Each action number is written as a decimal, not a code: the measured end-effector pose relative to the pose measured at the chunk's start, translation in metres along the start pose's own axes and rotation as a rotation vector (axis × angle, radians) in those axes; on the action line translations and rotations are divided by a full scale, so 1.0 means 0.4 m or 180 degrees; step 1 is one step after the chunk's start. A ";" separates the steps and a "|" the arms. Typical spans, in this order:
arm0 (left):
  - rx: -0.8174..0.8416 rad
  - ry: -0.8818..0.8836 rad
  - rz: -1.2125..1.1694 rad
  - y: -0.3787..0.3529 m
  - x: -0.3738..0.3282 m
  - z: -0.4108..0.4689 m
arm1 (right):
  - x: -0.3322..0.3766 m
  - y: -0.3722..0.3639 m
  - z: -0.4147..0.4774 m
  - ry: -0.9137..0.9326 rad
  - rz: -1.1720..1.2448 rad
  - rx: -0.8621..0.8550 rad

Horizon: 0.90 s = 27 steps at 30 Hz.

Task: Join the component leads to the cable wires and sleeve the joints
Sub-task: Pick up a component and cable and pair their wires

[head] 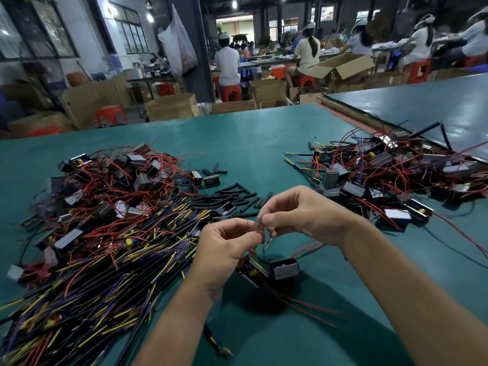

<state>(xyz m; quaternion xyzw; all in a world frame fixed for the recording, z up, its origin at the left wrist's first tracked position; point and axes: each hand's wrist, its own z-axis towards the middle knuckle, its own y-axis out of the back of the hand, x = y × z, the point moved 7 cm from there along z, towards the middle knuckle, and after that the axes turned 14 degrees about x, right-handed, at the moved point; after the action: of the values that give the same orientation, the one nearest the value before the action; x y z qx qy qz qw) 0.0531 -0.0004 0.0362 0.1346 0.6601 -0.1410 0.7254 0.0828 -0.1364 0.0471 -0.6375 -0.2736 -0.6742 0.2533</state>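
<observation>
Left grip (227, 247) and right grip (298, 215) both pinching thin wire ends (261, 227) above green counter (250, 141). Black boxed component (286, 269) just below hands. Cable pile (105, 273) left, black sleeves (237, 199) beyond.

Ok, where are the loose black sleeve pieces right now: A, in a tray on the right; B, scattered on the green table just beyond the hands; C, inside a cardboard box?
B: the black sleeve pieces lie scattered on the green table, just beyond the left hand and right hand.
</observation>
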 end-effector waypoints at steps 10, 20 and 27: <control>0.0208 -0.0003 0.0029 -0.002 0.002 0.001 | 0.018 -0.002 -0.003 0.0131 -0.0223 -0.0014; 0.0278 -0.0087 0.0113 0.000 0.001 0.003 | 0.023 -0.009 -0.001 0.0097 -0.0265 -0.0094; 0.0352 -0.0166 0.0110 -0.004 -0.008 0.004 | 0.040 -0.012 0.008 0.0308 -0.0663 -0.0378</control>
<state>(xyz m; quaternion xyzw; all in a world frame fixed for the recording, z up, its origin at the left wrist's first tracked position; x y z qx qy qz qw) 0.0536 -0.0024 0.0395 0.1821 0.6298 -0.1683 0.7362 0.0810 -0.1307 0.0630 -0.5862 -0.2853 -0.7419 0.1567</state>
